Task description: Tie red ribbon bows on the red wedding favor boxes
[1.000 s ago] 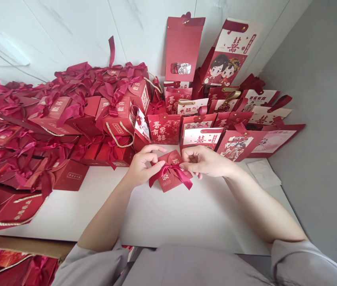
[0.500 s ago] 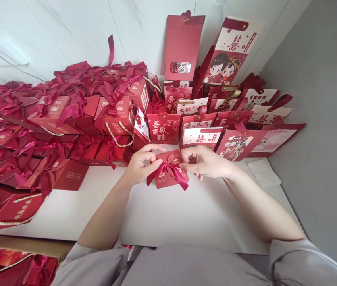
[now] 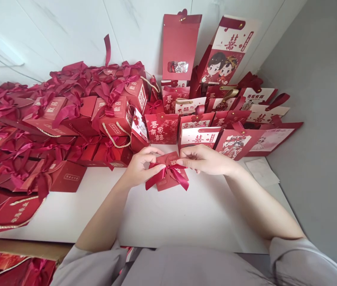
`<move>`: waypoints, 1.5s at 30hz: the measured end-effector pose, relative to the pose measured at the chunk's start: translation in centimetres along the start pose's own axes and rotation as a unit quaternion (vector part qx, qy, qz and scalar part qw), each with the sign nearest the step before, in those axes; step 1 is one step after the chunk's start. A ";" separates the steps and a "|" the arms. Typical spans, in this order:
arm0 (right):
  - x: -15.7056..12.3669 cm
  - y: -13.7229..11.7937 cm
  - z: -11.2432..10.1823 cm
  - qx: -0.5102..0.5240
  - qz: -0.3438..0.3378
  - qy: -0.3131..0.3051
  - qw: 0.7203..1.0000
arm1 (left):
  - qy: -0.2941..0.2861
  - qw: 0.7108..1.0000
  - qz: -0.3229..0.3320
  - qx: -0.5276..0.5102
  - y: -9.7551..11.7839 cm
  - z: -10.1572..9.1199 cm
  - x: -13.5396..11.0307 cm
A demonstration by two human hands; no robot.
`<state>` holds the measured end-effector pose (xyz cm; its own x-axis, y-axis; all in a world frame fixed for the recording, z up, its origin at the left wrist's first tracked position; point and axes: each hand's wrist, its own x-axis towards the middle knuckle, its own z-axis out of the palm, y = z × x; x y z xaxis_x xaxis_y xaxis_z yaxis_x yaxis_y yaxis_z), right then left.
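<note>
A small red gift box [image 3: 167, 183] with pale printed characters stands on the white table in front of me. Across its top runs a dark pink satin ribbon [image 3: 179, 179], knotted in the middle with tails spreading to both sides. My left hand [image 3: 141, 167] is at the box's left, thumb and fingers pinching the ribbon near the knot. From the right, my right hand [image 3: 202, 159] pinches another part of the ribbon between thumb and curled fingers. Its fingertips partly cover the box's upper right corner.
Stacked red boxes with ribbon bows [image 3: 68, 174] fill the left side. Behind my hands stand several red and white wedding gift bags [image 3: 161, 129]. A white paper napkin [image 3: 262, 171] lies at the right, near the grey wall [image 3: 320, 119]. An open carton [image 3: 28, 251] sits lower left.
The ribbon's knot looks tighter and more gathered, with a loop now stretched toward my right hand. My right hand has shifted slightly left. The whole view has drifted a little.
</note>
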<state>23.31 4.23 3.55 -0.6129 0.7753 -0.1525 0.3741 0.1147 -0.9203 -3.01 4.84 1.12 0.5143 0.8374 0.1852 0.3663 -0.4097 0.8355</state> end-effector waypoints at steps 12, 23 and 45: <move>-0.6 -0.8 -0.4 -0.066 -0.031 0.046 0.996 | 0.003 0.998 -0.037 -0.042 -0.6 0.0 0.2; -1.5 -1.4 -0.5 -0.076 -0.040 0.019 0.996 | 0.030 0.998 0.002 -0.047 -0.2 0.1 0.0; -1.2 -1.9 1.7 -0.186 -0.161 0.173 0.954 | 0.074 0.991 0.006 0.110 0.5 -1.0 -0.5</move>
<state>22.11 2.02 4.82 -0.4957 0.8139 0.3031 0.4663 0.5438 -0.6977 -3.81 4.59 1.95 0.4061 0.8692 0.2820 0.5293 -0.4753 0.7029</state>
